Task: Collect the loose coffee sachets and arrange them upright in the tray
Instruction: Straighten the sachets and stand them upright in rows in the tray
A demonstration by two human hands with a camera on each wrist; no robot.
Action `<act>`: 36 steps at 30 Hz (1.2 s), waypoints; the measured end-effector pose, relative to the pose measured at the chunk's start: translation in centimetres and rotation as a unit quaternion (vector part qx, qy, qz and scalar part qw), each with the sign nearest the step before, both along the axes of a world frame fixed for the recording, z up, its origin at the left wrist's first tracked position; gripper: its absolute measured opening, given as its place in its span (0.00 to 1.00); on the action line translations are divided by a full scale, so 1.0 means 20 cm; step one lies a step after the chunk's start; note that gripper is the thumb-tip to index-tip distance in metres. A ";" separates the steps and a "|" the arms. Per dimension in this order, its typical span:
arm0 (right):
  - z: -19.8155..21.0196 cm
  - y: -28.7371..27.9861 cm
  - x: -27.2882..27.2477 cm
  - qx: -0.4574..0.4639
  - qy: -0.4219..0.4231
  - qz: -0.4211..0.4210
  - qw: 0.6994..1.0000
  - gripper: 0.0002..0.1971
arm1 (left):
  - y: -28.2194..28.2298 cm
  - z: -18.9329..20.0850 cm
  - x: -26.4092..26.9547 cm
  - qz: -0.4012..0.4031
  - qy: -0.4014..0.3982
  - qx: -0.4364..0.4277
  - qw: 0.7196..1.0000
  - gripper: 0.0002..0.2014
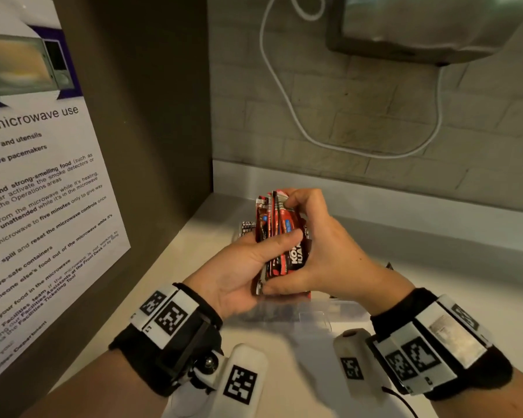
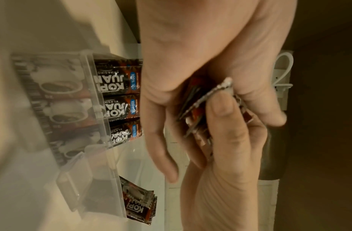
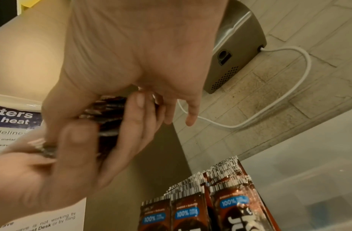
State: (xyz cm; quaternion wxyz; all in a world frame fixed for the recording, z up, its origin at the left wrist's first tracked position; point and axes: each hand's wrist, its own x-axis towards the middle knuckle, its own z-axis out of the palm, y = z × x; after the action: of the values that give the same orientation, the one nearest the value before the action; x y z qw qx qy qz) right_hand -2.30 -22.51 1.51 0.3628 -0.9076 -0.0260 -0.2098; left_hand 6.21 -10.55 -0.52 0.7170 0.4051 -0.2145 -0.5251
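Note:
A bundle of several red-and-brown coffee sachets (image 1: 280,239) is held upright above the counter, gripped from both sides. My left hand (image 1: 251,260) holds it with the thumb across its front; my right hand (image 1: 317,236) curls round its right side and top edge. In the left wrist view the bundle (image 2: 198,109) shows edge-on between the fingers. Below the hands stands a clear plastic tray (image 2: 96,93) with sachets (image 2: 119,96) upright in a row along one side. A few loose sachets (image 2: 140,201) lie on the counter just outside the tray. The row in the tray (image 3: 190,211) also shows below the right wrist.
A microwave-use poster (image 1: 43,182) covers the left wall close to my left arm. A white cable (image 1: 284,95) loops down the tiled back wall from a steel appliance (image 1: 420,25) mounted above. The pale countertop (image 1: 453,285) extends to the right.

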 end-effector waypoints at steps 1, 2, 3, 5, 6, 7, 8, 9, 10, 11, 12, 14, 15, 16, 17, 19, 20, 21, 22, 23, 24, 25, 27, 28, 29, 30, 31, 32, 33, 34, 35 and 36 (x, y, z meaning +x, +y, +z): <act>0.01 -0.01 0.00 -0.012 0.014 0.011 1.000 0.46 | 0.00 0.00 0.00 0.010 0.007 -0.010 1.000 0.17; 0.02 -0.03 -0.01 -0.034 0.029 0.017 0.999 0.48 | 0.00 -0.01 0.01 0.024 0.014 -0.015 1.000 0.17; 0.03 -0.04 -0.01 -0.062 0.042 0.017 0.997 0.50 | 0.00 -0.01 0.01 0.038 0.016 -0.012 0.999 0.20; 0.06 -0.07 -0.02 -0.097 0.048 0.014 0.994 0.49 | 0.00 -0.02 0.03 0.060 0.004 0.002 0.998 0.22; 0.08 -0.08 -0.02 -0.096 0.041 0.009 0.995 0.45 | 0.00 -0.02 0.03 0.068 -0.006 0.008 0.998 0.22; 0.09 -0.08 -0.02 -0.080 0.029 -0.003 0.996 0.40 | 0.00 -0.02 0.04 0.073 -0.018 0.013 0.997 0.21; 0.10 -0.09 -0.01 -0.053 0.018 -0.023 0.998 0.35 | 0.01 -0.02 0.04 0.076 -0.032 0.018 0.996 0.21; 0.12 -0.10 0.00 -0.019 0.013 -0.048 0.999 0.30 | 0.01 -0.02 0.03 0.078 -0.048 0.023 0.995 0.22; 0.13 -0.10 0.02 0.011 0.019 -0.069 0.997 0.27 | 0.00 -0.02 0.03 0.080 -0.063 0.029 0.994 0.22; 0.14 -0.12 0.03 0.033 0.037 -0.080 0.995 0.25 | 0.00 -0.01 0.03 0.081 -0.072 0.034 0.993 0.22; 0.15 -0.13 0.05 0.054 0.057 -0.084 0.993 0.21 | 0.00 -0.01 0.02 0.083 -0.075 0.038 0.993 0.22; 0.15 -0.14 0.06 0.107 0.058 -0.093 0.988 0.09 | 0.00 -0.02 0.02 0.086 -0.055 0.046 0.994 0.21; 0.16 -0.15 0.07 0.128 0.034 -0.109 0.985 0.07 | 0.00 -0.02 0.02 0.090 -0.032 0.047 0.994 0.22; 0.16 -0.16 0.07 0.142 -0.003 -0.129 0.981 0.09 | 0.01 -0.02 0.03 0.097 -0.007 0.045 0.994 0.23; 0.17 -0.16 0.07 0.155 -0.049 -0.146 0.976 0.10 | 0.01 -0.03 0.04 0.106 0.015 0.042 0.993 0.23; 0.18 -0.15 0.05 0.186 -0.152 -0.141 0.960 0.13 | 0.01 -0.03 0.07 0.127 0.051 0.027 0.990 0.18; 0.18 -0.15 0.04 0.190 -0.198 -0.125 0.954 0.14 | 0.01 -0.02 0.08 0.137 0.066 0.017 0.988 0.15; 0.18 -0.13 0.03 0.174 -0.229 -0.104 0.952 0.14 | 0.01 -0.01 0.09 0.147 0.081 0.006 0.986 0.14; 0.16 -0.11 0.02 0.139 -0.245 -0.079 0.956 0.11 | 0.01 -0.01 0.09 0.157 0.094 -0.006 0.983 0.13; 0.14 -0.10 0.01 0.091 -0.244 -0.053 0.964 0.06 | 0.01 0.01 0.09 0.168 0.102 -0.017 0.980 0.13; 0.11 -0.08 0.00 0.045 -0.230 -0.028 0.972 0.03 | 0.00 0.01 0.10 0.179 0.102 -0.023 0.978 0.14; 0.09 -0.07 0.00 0.009 -0.209 -0.010 0.978 0.02 | 0.00 0.02 0.09 0.188 0.094 -0.027 0.977 0.15; 0.06 -0.05 -0.02 -0.033 -0.160 0.019 0.986 0.07 | -0.01 0.04 0.08 0.211 0.061 -0.027 0.975 0.20; 0.06 -0.05 -0.03 -0.036 -0.128 0.033 0.991 0.09 | -0.01 0.05 0.08 0.222 0.043 -0.025 0.974 0.23; 0.08 -0.05 -0.04 -0.032 -0.096 0.041 0.994 0.10 | -0.02 0.04 0.08 0.232 0.027 -0.021 0.972 0.25; 0.10 -0.06 -0.04 -0.027 -0.069 0.031 0.997 0.12 | -0.02 0.04 0.08 0.243 0.005 -0.016 0.970 0.27; 0.13 -0.08 -0.04 -0.025 -0.053 0.001 0.998 0.15 | -0.03 0.04 0.08 0.249 -0.021 -0.007 0.968 0.29; 0.16 -0.10 -0.03 -0.022 -0.037 -0.043 0.998 0.18 | -0.04 0.03 0.07 0.249 -0.048 0.004 0.967 0.30; 0.20 -0.12 -0.02 -0.019 -0.016 -0.087 0.996 0.19 | -0.04 0.03 0.06 0.245 -0.074 0.016 0.967 0.29; 0.23 -0.14 -0.01 -0.019 0.014 -0.117 0.993 0.19 | -0.05 0.03 0.04 0.241 -0.101 0.028 0.965 0.25; 0.26 -0.15 0.00 -0.012 0.048 -0.131 0.990 0.16 | -0.06 0.02 0.03 0.236 -0.123 0.039 0.963 0.22; 0.28 -0.16 0.00 0.004 0.086 -0.132 0.988 0.11 | -0.07 0.02 0.01 0.232 -0.138 0.049 0.962 0.21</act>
State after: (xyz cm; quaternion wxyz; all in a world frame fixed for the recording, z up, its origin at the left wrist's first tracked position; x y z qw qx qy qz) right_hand -2.23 -25.74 7.06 0.3361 -0.9164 0.1258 -0.1773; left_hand 6.46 -12.02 -0.15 0.7620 0.5465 -0.1857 -0.2935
